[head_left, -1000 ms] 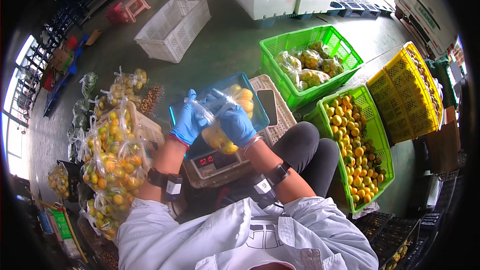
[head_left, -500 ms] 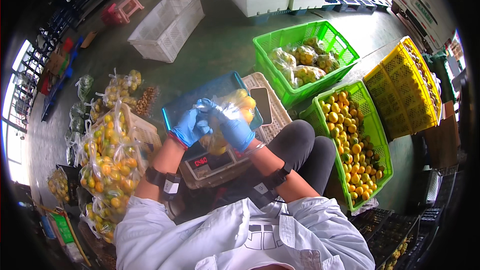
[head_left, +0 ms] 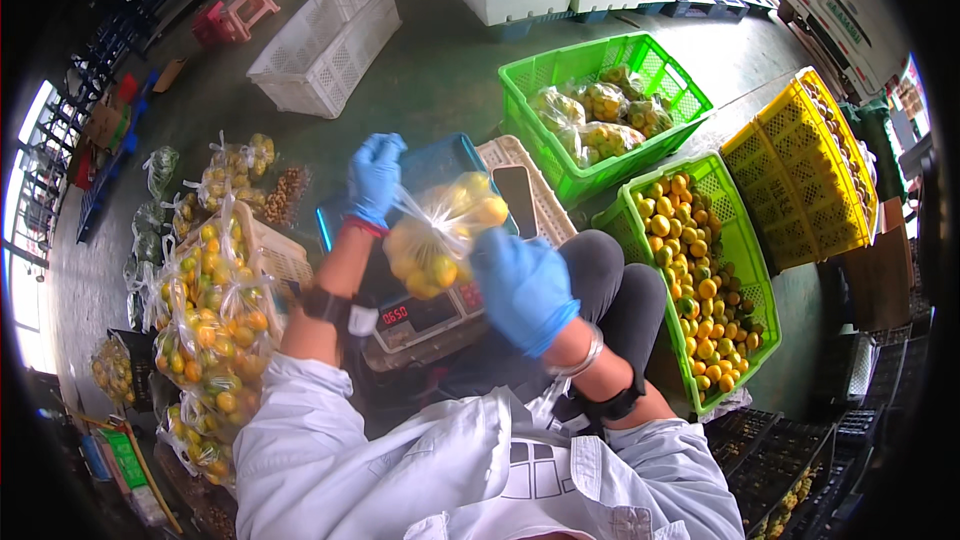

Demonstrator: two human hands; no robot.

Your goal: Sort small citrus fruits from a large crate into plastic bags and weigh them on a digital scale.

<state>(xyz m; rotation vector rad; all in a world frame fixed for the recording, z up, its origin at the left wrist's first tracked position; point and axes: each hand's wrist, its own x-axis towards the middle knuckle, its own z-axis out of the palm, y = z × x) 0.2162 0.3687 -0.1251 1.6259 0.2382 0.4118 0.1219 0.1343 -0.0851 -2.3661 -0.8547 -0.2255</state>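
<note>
A clear plastic bag of yellow-orange citrus fruit [head_left: 425, 270] hangs over the scale [head_left: 430, 322], its gathered neck stretched between my hands. My left hand [head_left: 376, 180], in a blue glove, is closed on one twisted end of the bag, up and to the left of the fruit. On the other side my right hand [head_left: 530, 290], also blue-gloved, is curled closed at the bag's gathered neck; its fingertips are hidden and slightly blurred. Behind the bag lies a blue tray [head_left: 455, 152], partly covered. The scale's red display is lit.
Bagged fruit [head_left: 215, 310] is heaped at the left. At the right stand a green crate of loose citrus [head_left: 765, 290], a green crate with bagged fruit [head_left: 560, 175] and a yellow crate [head_left: 790, 180]. A phone [head_left: 515, 198] lies beside the tray; a white crate [head_left: 325, 50] stands farther off.
My hands have moved apart, the left up and left, the right down and right, drawing the bag's neck taut between them. Before, both were together at the bag's top.
</note>
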